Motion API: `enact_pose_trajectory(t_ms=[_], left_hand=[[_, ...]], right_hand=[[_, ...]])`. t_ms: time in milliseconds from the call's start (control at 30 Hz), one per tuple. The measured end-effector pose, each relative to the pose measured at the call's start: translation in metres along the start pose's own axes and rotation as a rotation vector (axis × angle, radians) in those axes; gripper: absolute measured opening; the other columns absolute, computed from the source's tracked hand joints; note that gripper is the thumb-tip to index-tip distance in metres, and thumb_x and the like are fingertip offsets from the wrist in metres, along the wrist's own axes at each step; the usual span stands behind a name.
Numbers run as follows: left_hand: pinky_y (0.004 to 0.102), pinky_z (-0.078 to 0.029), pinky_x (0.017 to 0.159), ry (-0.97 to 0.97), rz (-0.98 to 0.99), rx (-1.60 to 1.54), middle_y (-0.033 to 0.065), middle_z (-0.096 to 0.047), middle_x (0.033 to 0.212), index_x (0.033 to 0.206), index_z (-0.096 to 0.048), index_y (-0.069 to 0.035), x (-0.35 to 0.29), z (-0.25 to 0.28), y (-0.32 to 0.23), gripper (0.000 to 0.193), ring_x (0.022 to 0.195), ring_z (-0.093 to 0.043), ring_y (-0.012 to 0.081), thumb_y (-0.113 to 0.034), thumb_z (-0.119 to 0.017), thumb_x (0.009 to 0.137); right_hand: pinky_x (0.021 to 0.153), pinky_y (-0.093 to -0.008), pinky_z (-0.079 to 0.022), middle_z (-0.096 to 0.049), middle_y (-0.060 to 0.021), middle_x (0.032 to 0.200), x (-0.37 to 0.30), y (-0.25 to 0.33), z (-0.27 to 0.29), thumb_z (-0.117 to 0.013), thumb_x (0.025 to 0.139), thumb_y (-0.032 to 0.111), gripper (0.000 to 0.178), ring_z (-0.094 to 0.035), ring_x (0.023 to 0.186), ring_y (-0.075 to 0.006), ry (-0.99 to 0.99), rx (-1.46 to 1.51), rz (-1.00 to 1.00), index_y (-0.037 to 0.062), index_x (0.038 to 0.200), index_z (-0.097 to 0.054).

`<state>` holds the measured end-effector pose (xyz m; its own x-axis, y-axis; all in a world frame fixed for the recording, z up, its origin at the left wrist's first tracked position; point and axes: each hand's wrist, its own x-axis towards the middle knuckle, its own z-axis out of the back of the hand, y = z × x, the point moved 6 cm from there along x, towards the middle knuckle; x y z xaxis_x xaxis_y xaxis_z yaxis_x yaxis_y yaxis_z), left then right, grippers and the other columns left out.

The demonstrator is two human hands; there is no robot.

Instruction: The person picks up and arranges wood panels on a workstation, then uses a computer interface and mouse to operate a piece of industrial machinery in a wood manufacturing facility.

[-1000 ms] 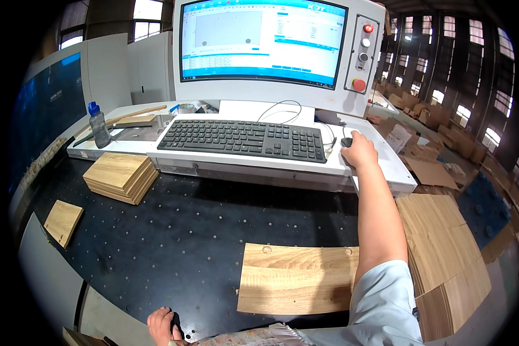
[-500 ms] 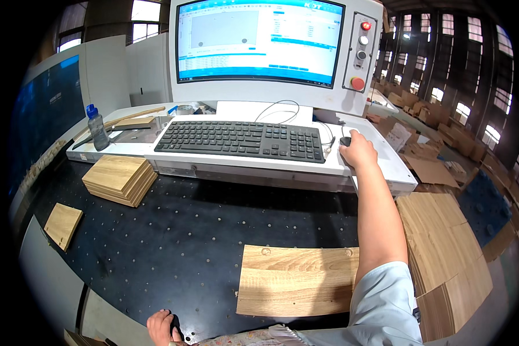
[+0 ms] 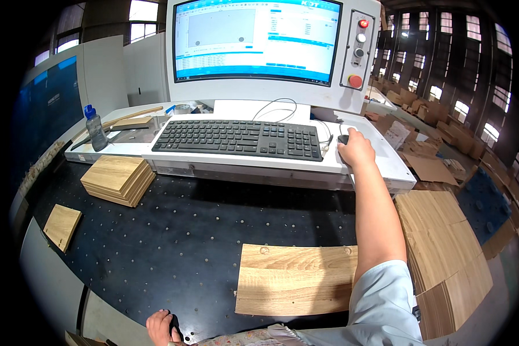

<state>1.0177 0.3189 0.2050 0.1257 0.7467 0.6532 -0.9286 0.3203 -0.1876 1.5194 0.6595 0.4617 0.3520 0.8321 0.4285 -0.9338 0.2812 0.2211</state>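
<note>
My right hand is closed over a dark computer mouse on the white console shelf, right of a black keyboard. Low in the view, my left hand lies at the near edge of the black table, fingers curled; whatever may be under them is hidden. Beneath my right forearm a wood-grain board lies flat, with two round recesses along its far edge. The lit monitor shows a grey panel drawing with two dark circles.
A stack of small boards and a single small board sit on the table's left. A blue-capped bottle stands on the shelf. Larger boards are piled at right. Buttons, including a red one, flank the monitor.
The view has shifted very slightly. Both hands keep their places, the right one still on the mouse, and the boards have not moved.
</note>
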Motion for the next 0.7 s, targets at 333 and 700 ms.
enact_pose_trajectory(t_ms=[333,700], left_hand=[[0.046,-0.042,0.082,-0.01,-0.004,-0.007,0.0169,-0.059,0.095,0.087,-0.058,0.0,0.0,0.0005,0.0,0.03,0.091,-0.058,0.0355,-0.022,-0.055,0.067],[0.0457,-0.041,0.081,0.012,0.013,0.001,0.0171,-0.059,0.095,0.088,-0.058,0.001,0.0021,0.0023,-0.0017,0.03,0.091,-0.057,0.0355,-0.023,-0.053,0.07]], right_hand=[[0.09,-0.0438,-0.043,-0.055,-0.0084,0.12,-0.0001,0.0003,0.0008,-0.062,0.079,0.031,0.045,-0.049,0.113,-0.0307,-0.008,0.008,-0.001,0.0097,0.117,-0.05],[0.09,-0.0439,-0.044,-0.055,-0.0087,0.12,0.0019,0.0004,0.0002,-0.061,0.079,0.03,0.044,-0.05,0.112,-0.0308,-0.008,-0.001,0.012,0.0097,0.117,-0.05]])
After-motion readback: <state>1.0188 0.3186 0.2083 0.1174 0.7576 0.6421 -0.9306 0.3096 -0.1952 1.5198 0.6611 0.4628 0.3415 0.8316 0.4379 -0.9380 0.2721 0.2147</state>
